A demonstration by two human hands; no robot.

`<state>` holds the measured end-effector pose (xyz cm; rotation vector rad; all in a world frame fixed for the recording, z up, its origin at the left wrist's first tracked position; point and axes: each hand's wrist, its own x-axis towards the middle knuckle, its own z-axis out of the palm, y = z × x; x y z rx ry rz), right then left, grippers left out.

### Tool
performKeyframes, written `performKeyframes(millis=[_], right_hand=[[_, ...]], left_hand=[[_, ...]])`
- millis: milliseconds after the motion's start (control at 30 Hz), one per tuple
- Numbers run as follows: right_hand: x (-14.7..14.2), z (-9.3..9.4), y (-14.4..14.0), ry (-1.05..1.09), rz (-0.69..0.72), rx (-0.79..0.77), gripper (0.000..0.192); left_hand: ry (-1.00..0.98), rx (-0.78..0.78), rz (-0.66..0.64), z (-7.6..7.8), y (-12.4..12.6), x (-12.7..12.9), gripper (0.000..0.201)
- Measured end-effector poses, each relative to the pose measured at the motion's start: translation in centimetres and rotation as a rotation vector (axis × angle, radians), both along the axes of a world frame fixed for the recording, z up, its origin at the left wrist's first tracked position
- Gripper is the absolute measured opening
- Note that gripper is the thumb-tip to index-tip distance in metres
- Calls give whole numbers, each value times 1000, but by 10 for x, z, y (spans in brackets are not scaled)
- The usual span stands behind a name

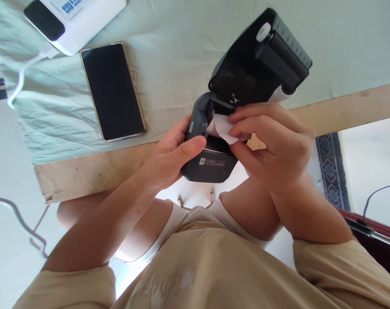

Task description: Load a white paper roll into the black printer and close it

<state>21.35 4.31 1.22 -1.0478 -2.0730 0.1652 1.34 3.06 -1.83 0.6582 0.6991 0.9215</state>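
My left hand (pixel 177 152) grips the left side of a dark portable receipt printer (pixel 210 165), its thumb lying on the upper face. The printer's black lid (pixel 243 64) is swung wide up and away, with a roller along its far edge. Over the paper bay, my right hand (pixel 272 141) pinches a piece of white paper (pixel 223 126) between thumb and fingers. Whether that paper is attached to a roll inside is hidden. Behind the right hand, a white cylindrical object (pixel 282 93) shows partly below the lid.
A phone (pixel 114 92) with a dark screen lies on the pale green cloth (pixel 169 51). At upper left stands a white device (pixel 82 25) with a white cable (pixel 22 75) plugged in. The table's bare wooden edge (pixel 95 171) runs below the hands.
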Motion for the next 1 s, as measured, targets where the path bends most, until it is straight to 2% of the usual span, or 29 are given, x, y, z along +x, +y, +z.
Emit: performKeyframes(millis=[233, 433, 500, 567, 633, 700, 800, 900, 1000], right_hand=[[-5, 3, -9, 70, 73, 62, 15], [-16, -7, -19, 48, 112, 73, 8], [-16, -8, -19, 52, 138, 58, 6], [-14, -8, -17, 92, 191, 55, 14], [-12, -7, -15, 134, 209, 54, 13], [-9, -7, -14, 160, 139, 17, 13], [-6, -10, -12, 197, -3, -103, 28], [-5, -15, -12, 218, 14, -179, 41], [-4, -18, -14, 216, 49, -248, 45]], left_hand=[[9, -25, 17, 2, 2, 1, 37], [-6, 2, 76, 4, 5, 0, 60], [21, -24, 93, 7, 5, 0, 59], [23, -52, 101, 10, 4, 0, 59], [20, -90, 105, 11, 3, 0, 62], [8, -101, 99, 10, 3, -2, 67], [15, -79, 75, 6, 1, -5, 78], [15, -39, 64, 1, 0, -7, 83], [-21, -25, 83, -1, 1, -6, 74]])
